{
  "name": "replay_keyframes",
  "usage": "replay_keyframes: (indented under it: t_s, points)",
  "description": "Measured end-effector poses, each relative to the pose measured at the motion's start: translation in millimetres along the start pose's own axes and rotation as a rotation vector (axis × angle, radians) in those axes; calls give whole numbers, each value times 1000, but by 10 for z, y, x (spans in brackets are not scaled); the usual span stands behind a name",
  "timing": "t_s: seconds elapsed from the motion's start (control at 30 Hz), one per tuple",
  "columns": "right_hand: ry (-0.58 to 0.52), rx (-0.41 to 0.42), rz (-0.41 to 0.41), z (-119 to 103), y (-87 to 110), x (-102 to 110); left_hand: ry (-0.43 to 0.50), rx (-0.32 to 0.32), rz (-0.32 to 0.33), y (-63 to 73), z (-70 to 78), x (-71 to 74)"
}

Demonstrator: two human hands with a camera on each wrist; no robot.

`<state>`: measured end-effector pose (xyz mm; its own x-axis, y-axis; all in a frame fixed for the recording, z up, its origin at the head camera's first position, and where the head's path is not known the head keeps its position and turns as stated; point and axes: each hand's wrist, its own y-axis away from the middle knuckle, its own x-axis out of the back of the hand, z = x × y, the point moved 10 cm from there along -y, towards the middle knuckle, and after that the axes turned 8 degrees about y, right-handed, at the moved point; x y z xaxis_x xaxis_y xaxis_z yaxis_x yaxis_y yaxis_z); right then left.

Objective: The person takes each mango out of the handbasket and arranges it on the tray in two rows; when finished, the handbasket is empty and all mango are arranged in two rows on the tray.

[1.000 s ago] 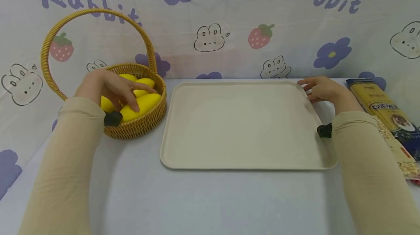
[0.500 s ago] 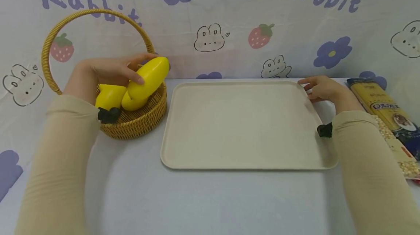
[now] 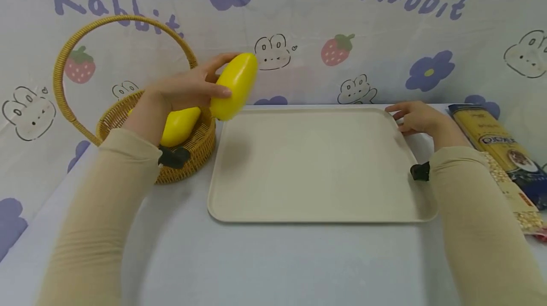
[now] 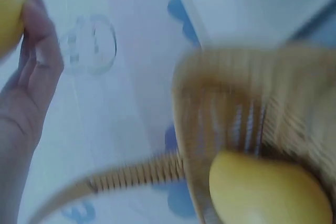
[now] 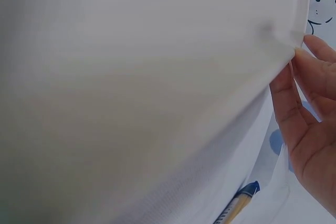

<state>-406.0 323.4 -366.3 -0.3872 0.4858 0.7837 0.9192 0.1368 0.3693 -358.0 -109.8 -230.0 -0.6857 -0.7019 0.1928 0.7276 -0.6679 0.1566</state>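
Note:
A yellow mango is gripped by my left hand, raised above the tray's far left corner with its narrower end up. Thumb and fingers hold it from the side. The wicker basket stands left of the tray, partly hidden by my left forearm. Another mango lies inside it, also seen in the left wrist view as a blurred yellow mango. On the right, my right hand holds the far right corner of the cream tray. Its fingertips and thumb sit at the rim in the right wrist view.
The basket's tall handle arches up beyond my left arm. At the right edge lie a yellow and blue food packet and a bag of pale kernels. A patterned cloth hangs behind the table.
My left hand has taken a mango out of the basket, lifted it and carried it rightward over the tray's left end. My right hand stays at the tray corner.

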Motion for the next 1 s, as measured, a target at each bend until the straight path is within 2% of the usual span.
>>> replay_keyframes:
  t_s: [0.3, 0.5, 0.57, 0.67, 0.8, 1.0]
  points:
    - [-8, 2, 3, -23, 9, -8, 155, -65, 68, -386, -4, -389]
    - [-13, -1, 9, -29, 20, -4, 264, -87, 225, -645, -135, -506]
    - [-15, -2, 10, -36, 22, -4, 272, -79, 279, -731, -208, -539]
    - [-11, 1, 8, -44, 21, -10, 267, -60, 326, -844, -301, -623]
    - [-11, 8, 1, -40, 15, -17, 268, -33, 359, -974, -388, -746]
    - [-7, 19, -3, -22, 21, -6, 302, -36, 427, -1127, -453, -861]
